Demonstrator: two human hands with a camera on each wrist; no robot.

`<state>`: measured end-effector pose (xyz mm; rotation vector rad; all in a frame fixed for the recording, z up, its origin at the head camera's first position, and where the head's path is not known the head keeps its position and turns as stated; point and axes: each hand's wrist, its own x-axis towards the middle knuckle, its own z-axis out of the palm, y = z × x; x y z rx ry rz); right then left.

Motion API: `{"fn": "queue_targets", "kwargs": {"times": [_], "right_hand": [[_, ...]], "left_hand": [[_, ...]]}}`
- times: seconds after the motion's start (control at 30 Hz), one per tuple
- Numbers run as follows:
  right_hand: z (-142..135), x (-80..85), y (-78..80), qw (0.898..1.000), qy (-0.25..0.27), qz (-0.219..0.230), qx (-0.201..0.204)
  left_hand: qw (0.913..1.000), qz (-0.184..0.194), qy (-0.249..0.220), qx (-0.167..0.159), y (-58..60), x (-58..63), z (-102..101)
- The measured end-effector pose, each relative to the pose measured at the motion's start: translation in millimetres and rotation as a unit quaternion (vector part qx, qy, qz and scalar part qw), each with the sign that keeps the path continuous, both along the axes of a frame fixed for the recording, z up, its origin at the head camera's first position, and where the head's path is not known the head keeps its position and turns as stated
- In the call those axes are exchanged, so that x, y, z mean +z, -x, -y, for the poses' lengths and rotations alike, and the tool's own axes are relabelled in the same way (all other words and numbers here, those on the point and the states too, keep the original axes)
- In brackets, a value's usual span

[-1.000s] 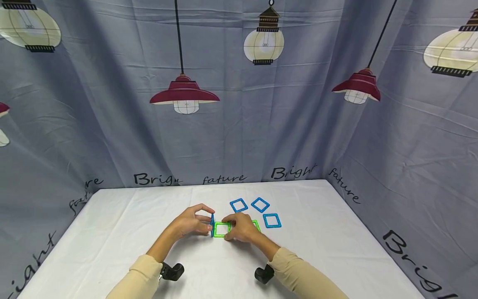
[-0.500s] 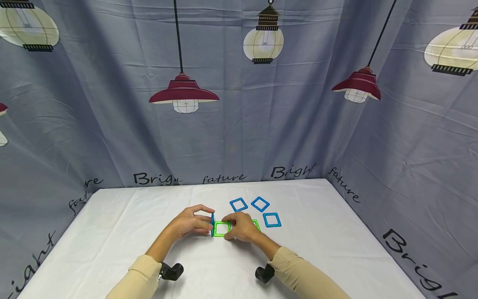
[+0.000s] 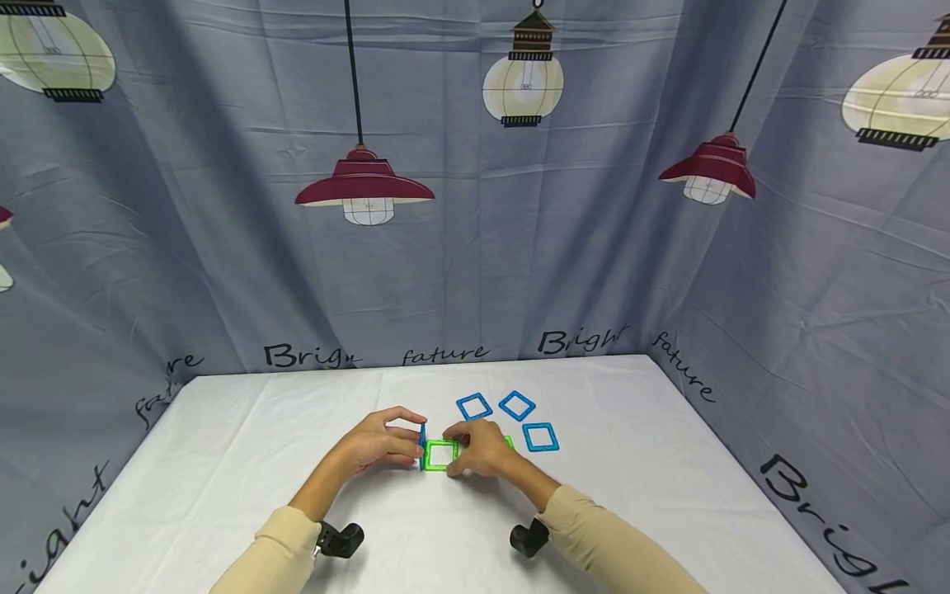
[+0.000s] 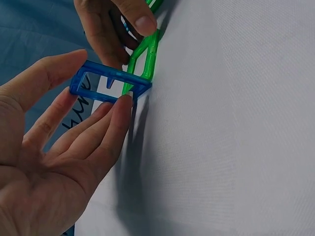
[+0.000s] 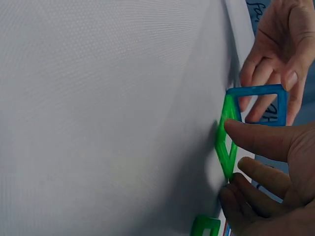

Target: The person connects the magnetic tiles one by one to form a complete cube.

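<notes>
Grey-blue curtains printed with lamps and lettering stand behind and beside a table covered in white cloth. Compared with a second ago, little has changed: the right wrist has shifted slightly to the right, so less of the second green square frame shows past it, while the upright blue square frame and the left hand keep practically the same place. That left hand reaches in from the near left and pinches the upright frame, one fingertip at its upper corner and other fingertips lower down. The right hand, thumb on the near side and fingers on the far side, pinches the right end of the first green square frame, which lies flat on the cloth at the middle of the table with its left edge meeting the foot of the upright blue one. Three more blue frames lie flat beyond the right hand: a left one, a middle one and a right one. The right hand covers the first green frame's right end; the second is mostly hidden in the head view and cut off in the right wrist view. A blue sliver between the right fingers in the left wrist view is hard to make out.
</notes>
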<state>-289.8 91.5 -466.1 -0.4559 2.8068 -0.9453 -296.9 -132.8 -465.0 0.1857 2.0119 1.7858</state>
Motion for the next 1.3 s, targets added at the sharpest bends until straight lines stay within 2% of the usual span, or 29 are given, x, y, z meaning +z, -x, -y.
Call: {"fn": "queue_targets", "kwargs": {"times": [0.27,0.53,0.77,1.3], "right_hand": [[-20,15.0,5.2,1.000,0.010,-0.005,-0.013],[-47,25.4,7.1,0.999,-0.020,-0.022,-0.021],[-64,22.2,7.5,0.998,-0.049,-0.027,-0.036],[-71,8.3,5.6,0.998,-0.050,-0.012,-0.045]], "left_hand": [[0.9999,0.007,-0.001,0.010,-1.6,0.3,0],[0.9999,0.006,-0.010,0.005,-1.1,-1.6,0],[0.9999,0.007,-0.007,0.008,-0.8,-0.9,1],[0.9999,0.007,-0.002,0.013,-1.6,-0.3,1]]}}
